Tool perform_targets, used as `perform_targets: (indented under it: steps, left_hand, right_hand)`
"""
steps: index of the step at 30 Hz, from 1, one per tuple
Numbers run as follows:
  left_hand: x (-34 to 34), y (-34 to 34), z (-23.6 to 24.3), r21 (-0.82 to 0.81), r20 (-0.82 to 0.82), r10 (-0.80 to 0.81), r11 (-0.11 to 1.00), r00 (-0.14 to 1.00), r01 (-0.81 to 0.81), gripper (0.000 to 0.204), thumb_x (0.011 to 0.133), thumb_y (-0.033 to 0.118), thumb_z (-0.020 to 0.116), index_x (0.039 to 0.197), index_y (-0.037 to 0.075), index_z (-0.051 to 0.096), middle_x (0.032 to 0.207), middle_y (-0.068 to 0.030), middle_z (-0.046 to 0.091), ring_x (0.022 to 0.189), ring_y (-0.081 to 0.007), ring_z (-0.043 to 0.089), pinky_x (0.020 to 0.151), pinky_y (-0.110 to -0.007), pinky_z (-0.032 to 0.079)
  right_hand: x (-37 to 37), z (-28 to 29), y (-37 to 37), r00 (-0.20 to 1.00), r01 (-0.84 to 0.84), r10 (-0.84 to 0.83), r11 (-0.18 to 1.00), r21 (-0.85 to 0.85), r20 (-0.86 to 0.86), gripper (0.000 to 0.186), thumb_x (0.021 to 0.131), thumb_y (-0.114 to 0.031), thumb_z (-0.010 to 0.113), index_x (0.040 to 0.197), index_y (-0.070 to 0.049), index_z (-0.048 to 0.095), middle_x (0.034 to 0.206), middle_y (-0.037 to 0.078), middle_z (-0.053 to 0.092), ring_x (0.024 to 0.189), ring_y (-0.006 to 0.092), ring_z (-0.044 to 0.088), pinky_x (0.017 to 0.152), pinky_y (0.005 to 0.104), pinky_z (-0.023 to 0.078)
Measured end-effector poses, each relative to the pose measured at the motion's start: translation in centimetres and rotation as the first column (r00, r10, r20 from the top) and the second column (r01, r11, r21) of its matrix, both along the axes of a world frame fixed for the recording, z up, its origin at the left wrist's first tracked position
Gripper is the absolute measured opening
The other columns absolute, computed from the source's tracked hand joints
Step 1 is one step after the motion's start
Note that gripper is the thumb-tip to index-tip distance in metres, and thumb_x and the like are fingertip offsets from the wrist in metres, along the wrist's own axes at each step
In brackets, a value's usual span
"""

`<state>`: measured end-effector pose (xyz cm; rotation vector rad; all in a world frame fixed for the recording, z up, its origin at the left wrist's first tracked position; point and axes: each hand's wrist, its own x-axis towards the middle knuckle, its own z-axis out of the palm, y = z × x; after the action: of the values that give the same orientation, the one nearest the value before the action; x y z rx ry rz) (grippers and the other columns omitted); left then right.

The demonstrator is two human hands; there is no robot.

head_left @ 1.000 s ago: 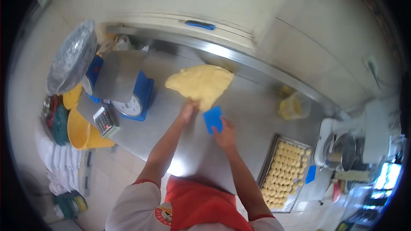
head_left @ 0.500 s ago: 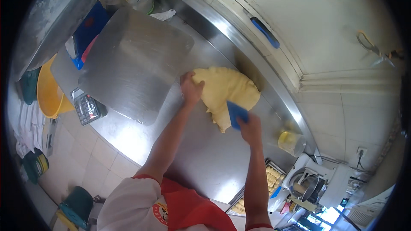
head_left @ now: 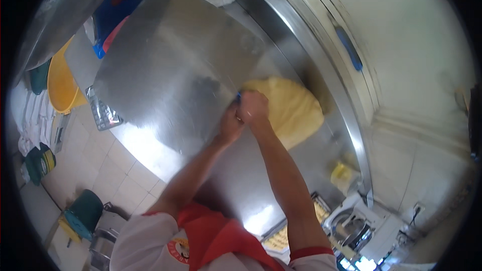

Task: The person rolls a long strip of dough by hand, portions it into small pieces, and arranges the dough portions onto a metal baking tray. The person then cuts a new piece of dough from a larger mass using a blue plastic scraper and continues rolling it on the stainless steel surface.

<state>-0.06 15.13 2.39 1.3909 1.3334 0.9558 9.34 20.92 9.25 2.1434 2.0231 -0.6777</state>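
A large, flattish mass of pale yellow dough (head_left: pixel 296 113) lies on the steel table in front of me. My right hand (head_left: pixel 254 106) is closed round a blue dough scraper (head_left: pixel 238 97), at the left edge of the dough. Only a sliver of the scraper shows beside my fingers. My left hand (head_left: pixel 232 125) is right up against the right one, just left of the dough. Its fingers are partly hidden and blurred, so whether they hold anything does not show.
A big square steel sheet (head_left: pixel 170 65) covers the table's left part. A keypad device (head_left: pixel 103 110) sits at the table edge beside a yellow bucket (head_left: pixel 63 83). At right stand a tub with yellow contents (head_left: pixel 345 176) and a mixer (head_left: pixel 351 226). A blue-handled tool (head_left: pixel 349 47) lies on the wall ledge.
My right hand has swung left with the scraper, from the dough's near edge to its left edge, meeting my left hand. The left hand has come off the dough's top. The view has shifted.
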Motion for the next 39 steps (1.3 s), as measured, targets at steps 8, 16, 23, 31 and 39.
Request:
perform_targets:
  steps: [8,16,23,31,39]
  left_hand:
    - [-1.2,-0.8,4.8,0.298,-0.438,-0.109,0.919,0.892,0.259,0.039,0.069,0.023,0.082,0.099,0.007,0.064,0.092,-0.0106,0.062,0.098,-0.0308,0.057,0.088,-0.046,0.046]
    - [2.3,-0.9,1.6,0.129,-0.589,-0.263,0.903,0.764,0.410,0.027,0.073,0.027,0.075,0.089,0.007,0.068,0.092,-0.0140,0.064,0.088,-0.0312,0.063,0.082,-0.044,0.050]
    - [-1.7,-3.6,7.3,-0.045,-0.695,-0.413,0.842,0.589,0.537,0.025,0.079,0.033,0.072,0.083,0.009,0.069,0.079,-0.0120,0.068,0.078,-0.0299,0.067,0.078,-0.044,0.052]
    - [5.5,-4.4,2.6,0.084,-0.522,-0.471,0.802,0.711,0.592,0.027,0.078,0.034,0.073,0.082,0.008,0.070,0.078,-0.0114,0.068,0.074,-0.0295,0.066,0.070,-0.042,0.052]
    - [0.8,-7.0,6.6,-0.162,-0.621,-0.654,0.647,0.432,0.746,0.021,0.073,0.029,0.076,0.078,0.009,0.070,0.071,-0.0078,0.066,0.070,-0.0286,0.065,0.066,-0.044,0.051]
  right_hand:
    - [5.6,6.7,-3.4,0.996,0.041,-0.036,0.997,0.067,-0.083,0.014,0.078,-0.015,0.064,0.080,-0.003,0.070,0.082,0.022,0.067,0.078,0.0417,0.065,0.072,0.0483,0.053]
    - [5.9,1.4,-6.3,0.994,0.027,-0.021,0.998,-0.065,0.103,0.021,0.074,-0.022,0.071,0.082,-0.003,0.071,0.084,0.022,0.068,0.082,0.0394,0.067,0.075,0.0469,0.055]
    - [6.5,3.6,-6.3,0.977,0.057,-0.043,0.996,0.062,-0.209,0.018,0.075,-0.020,0.070,0.080,-0.002,0.070,0.089,0.021,0.069,0.086,0.0410,0.065,0.077,0.0476,0.054]
    - [11.8,0.2,-13.6,0.989,0.149,-0.150,0.988,-0.047,-0.005,0.018,0.074,-0.017,0.069,0.086,-0.003,0.069,0.086,0.022,0.067,0.095,0.0383,0.065,0.082,0.0470,0.053]
    - [11.1,3.2,-13.9,0.932,0.158,-0.145,0.987,0.014,-0.334,0.024,0.074,-0.022,0.072,0.084,0.000,0.070,0.087,0.024,0.067,0.083,0.0409,0.065,0.078,0.0463,0.052]
